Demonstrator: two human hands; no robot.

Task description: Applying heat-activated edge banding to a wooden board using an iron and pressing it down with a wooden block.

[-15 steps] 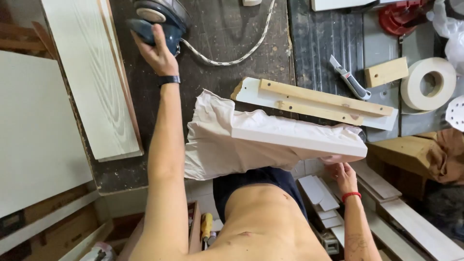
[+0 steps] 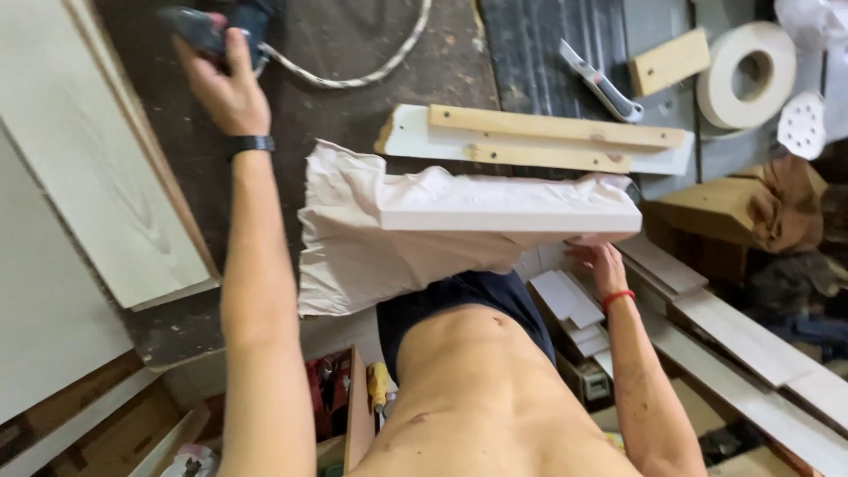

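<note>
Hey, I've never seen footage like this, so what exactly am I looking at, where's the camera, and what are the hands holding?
There is no machine here: a person wears a camera on the head, looking down past their own bare torso at a dark, dusty workbench. The left hand reaches far forward and grips a dark power tool with a pale cord. The right hand supports the underside of a long white board, which rests over crumpled white cloth. Behind it lies a white panel with wooden strips. Further right are a utility knife, a small wooden block, a tape roll and a perforated white disc. A large pale panel lies at the left.
</note>
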